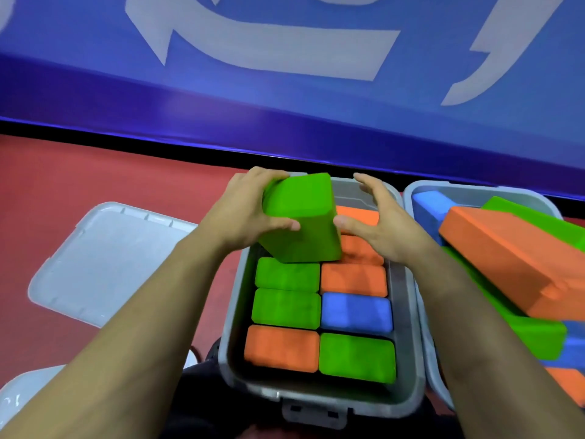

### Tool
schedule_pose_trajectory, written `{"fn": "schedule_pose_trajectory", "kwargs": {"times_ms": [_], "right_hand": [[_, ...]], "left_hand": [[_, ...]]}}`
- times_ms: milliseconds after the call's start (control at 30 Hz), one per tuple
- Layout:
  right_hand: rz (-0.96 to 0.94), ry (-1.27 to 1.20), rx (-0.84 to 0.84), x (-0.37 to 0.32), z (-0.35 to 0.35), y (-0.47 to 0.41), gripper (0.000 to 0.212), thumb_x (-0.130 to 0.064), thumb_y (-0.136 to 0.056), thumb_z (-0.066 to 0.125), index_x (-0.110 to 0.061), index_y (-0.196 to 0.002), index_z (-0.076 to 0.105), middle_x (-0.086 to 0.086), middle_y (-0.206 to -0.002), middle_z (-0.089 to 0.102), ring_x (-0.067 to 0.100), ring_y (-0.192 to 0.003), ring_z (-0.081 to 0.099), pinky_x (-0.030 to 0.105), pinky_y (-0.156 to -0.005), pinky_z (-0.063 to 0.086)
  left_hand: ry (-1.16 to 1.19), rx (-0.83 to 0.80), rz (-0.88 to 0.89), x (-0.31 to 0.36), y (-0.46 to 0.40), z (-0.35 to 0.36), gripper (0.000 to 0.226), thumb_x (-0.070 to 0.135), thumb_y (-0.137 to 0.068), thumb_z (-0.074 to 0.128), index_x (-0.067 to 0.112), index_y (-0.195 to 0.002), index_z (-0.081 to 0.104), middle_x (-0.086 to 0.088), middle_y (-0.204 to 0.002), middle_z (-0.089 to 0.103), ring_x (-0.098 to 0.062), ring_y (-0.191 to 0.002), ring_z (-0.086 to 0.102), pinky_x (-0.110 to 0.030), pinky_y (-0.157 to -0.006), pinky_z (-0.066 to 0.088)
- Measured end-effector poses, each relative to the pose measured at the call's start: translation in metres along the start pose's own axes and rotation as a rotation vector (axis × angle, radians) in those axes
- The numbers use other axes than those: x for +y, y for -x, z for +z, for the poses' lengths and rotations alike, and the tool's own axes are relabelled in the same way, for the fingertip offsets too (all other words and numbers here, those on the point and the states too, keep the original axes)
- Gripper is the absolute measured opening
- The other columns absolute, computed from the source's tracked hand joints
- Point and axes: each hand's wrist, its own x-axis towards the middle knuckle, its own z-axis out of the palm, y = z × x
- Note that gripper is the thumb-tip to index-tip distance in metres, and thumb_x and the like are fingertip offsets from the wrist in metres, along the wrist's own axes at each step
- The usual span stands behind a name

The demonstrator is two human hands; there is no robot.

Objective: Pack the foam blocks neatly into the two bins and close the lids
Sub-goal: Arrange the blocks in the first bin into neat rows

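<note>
A grey bin (406, 312) stands in front of me, with several green, orange and blue foam blocks packed upright in two rows. My left hand (243, 213) grips a green foam block (300, 220), tilted over the bin's far left corner. My right hand (380, 223) is beside that block with fingers relaxed, its thumb touching the block's right side, over orange blocks (354, 277). A second grey bin (424, 188) at the right holds a loose pile: a big orange block (509, 264) lies across green (531, 331) and blue (433, 201) ones.
A light grey lid (104, 264) lies flat on the red floor (95, 172) to the left. Another lid corner (19, 394) shows at the bottom left. A blue wall with white lettering (285, 90) runs behind the bins. The near bin has a latch (313, 413) at its front.
</note>
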Motion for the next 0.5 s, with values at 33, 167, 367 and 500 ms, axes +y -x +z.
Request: {"fn": "schedule_pose_trajectory", "kwargs": {"times_ms": [33, 167, 367, 500], "right_hand": [[-0.008, -0.007, 0.021, 0.001, 0.000, -0.001, 0.078, -0.055, -0.085, 0.069, -0.042, -0.152, 0.030, -0.006, -0.158, 0.034, 0.004, -0.142, 0.033, 0.026, -0.113, 0.027], [0.003, 0.001, 0.042, 0.005, 0.005, -0.004, 0.073, -0.073, -0.087, 0.053, -0.041, -0.150, 0.034, -0.009, -0.155, 0.039, 0.003, -0.140, 0.038, 0.039, -0.120, 0.031], [0.026, 0.010, 0.072, 0.007, 0.008, -0.006, 0.059, -0.059, -0.098, 0.048, -0.035, -0.151, 0.037, -0.008, -0.154, 0.041, 0.008, -0.141, 0.037, 0.040, -0.119, 0.030], [0.044, 0.018, 0.088, 0.008, 0.007, -0.006, 0.054, -0.057, -0.101, 0.045, -0.035, -0.150, 0.038, -0.010, -0.154, 0.040, 0.008, -0.143, 0.036, 0.042, -0.121, 0.028]], "left_hand": [[-0.036, 0.002, -0.009, -0.002, 0.001, 0.002, 0.095, 0.059, -0.061, 0.087, 0.027, -0.142, 0.051, 0.003, -0.137, 0.053, -0.026, -0.127, 0.044, -0.040, -0.109, 0.037], [-0.075, 0.034, -0.029, -0.002, -0.005, 0.004, 0.094, 0.059, -0.062, 0.086, 0.029, -0.144, 0.050, 0.007, -0.137, 0.051, -0.022, -0.127, 0.039, -0.045, -0.106, 0.040], [-0.188, -0.048, -0.025, -0.001, -0.017, 0.016, 0.096, 0.062, -0.063, 0.084, 0.034, -0.146, 0.045, 0.009, -0.138, 0.047, -0.020, -0.129, 0.034, -0.052, -0.100, 0.046], [-0.229, -0.064, -0.031, -0.001, -0.021, 0.028, 0.094, 0.061, -0.062, 0.085, 0.034, -0.144, 0.046, 0.010, -0.138, 0.046, -0.019, -0.129, 0.033, -0.051, -0.094, 0.049]]}}
